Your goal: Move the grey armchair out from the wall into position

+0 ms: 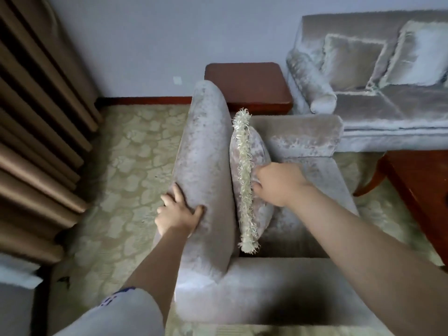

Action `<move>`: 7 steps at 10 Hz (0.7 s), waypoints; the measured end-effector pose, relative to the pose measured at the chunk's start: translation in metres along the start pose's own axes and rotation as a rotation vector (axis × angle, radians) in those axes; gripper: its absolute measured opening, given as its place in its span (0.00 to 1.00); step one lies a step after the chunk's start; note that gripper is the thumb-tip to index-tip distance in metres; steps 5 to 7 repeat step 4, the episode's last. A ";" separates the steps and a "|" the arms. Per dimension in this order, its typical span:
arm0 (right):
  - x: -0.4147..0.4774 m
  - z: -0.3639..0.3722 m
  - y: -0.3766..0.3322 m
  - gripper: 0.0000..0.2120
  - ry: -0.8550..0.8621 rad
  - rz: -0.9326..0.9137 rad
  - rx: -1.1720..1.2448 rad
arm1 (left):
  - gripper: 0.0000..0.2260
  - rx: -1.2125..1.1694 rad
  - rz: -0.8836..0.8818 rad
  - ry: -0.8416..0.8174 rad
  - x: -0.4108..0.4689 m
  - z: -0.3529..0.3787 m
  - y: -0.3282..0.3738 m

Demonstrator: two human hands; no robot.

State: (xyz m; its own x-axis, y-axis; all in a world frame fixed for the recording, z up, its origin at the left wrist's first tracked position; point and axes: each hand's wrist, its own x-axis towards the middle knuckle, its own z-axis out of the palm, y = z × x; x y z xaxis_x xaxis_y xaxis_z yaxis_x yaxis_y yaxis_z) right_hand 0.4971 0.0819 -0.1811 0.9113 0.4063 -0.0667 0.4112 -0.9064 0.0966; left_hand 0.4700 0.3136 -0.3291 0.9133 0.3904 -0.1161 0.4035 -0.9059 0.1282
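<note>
Brown curtains (36, 141) hang along the left, and a broad strip of patterned carpet (126, 166) lies open between them and the one grey armchair (206, 154), which stands mid-room, clear of the far wall (157, 44). Its backrest runs near to far along the chair's left side, so the seat faces right, with one armrest near and one far. The left hand (178, 212) grips the backrest's top edge, fingers spread over the left face and thumb hooked over the top. One fringed cushion (260, 149) stands on edge against the backrest. The right hand (278, 183) holds it with fingers curled into the fabric, though its fingertips are hidden. One wooden side table (247, 83) sits just beyond the far armrest. One sofa (363, 110) with two cushions stands at the far right, near that armrest. A second wooden table (417, 180) stands at the right, near the front of the seat.
</note>
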 end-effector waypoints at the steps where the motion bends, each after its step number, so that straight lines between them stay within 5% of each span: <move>1: -0.004 -0.001 0.031 0.13 0.037 -0.067 0.003 | 0.46 0.074 -0.088 -0.082 -0.003 -0.015 0.008; 2: -0.006 -0.014 0.066 0.12 0.109 -0.074 -0.034 | 0.43 0.400 -0.177 -0.182 -0.013 -0.044 0.036; 3: 0.004 -0.043 0.103 0.10 0.182 -0.078 -0.095 | 0.28 0.507 -0.114 -0.232 -0.027 -0.085 0.078; 4: 0.009 -0.093 0.141 0.11 0.319 -0.124 -0.108 | 0.16 0.295 -0.016 -0.066 -0.043 -0.148 0.124; 7: 0.009 -0.093 0.141 0.11 0.319 -0.124 -0.108 | 0.16 0.295 -0.016 -0.066 -0.043 -0.148 0.124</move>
